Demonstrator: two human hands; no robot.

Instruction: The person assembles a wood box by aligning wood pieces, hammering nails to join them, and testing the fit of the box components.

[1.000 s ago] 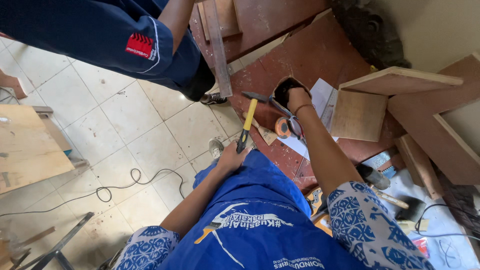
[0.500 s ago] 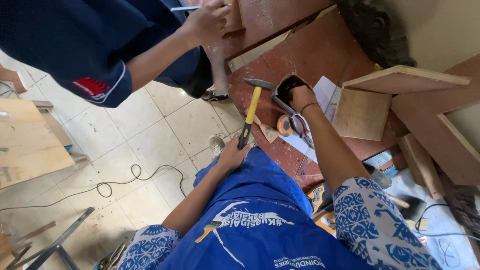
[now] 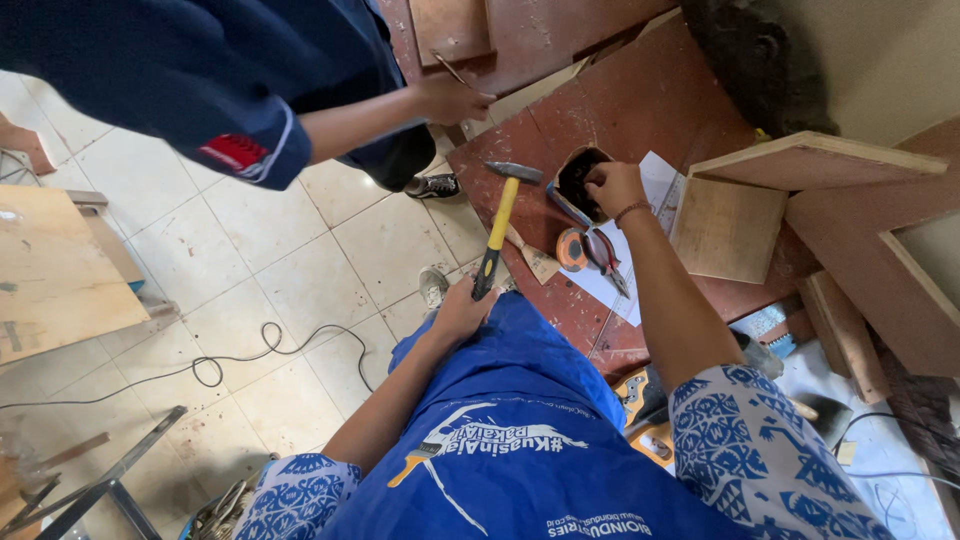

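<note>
Two hands are working: left hand [image 3: 462, 312] fingers are clenching the yellow-handled hammer [image 3: 500, 228], its head pointing toward twelve o'clock; right hand [image 3: 614, 187] fingers are pinching the dark cutout [image 3: 577, 180] in the reddish tabletop [image 3: 660, 100].

One camera only is recording here, worn on the person's head and looking steeply down the front of the body. The blue apron [image 3: 520, 440] and both patterned sleeves are filling the bottom of the picture, so the lens is sitting close above the chest. Both forearms are running up and away from it toward the reddish-brown bench [image 3: 640, 110], which is lying in the upper middle and right. The tiled floor [image 3: 300, 250] is showing on the left, farther below. A co-worker's dark blue sleeve [image 3: 230, 130] is reaching in from the top left edge. The view is wide, bending lines near the borders.
</note>
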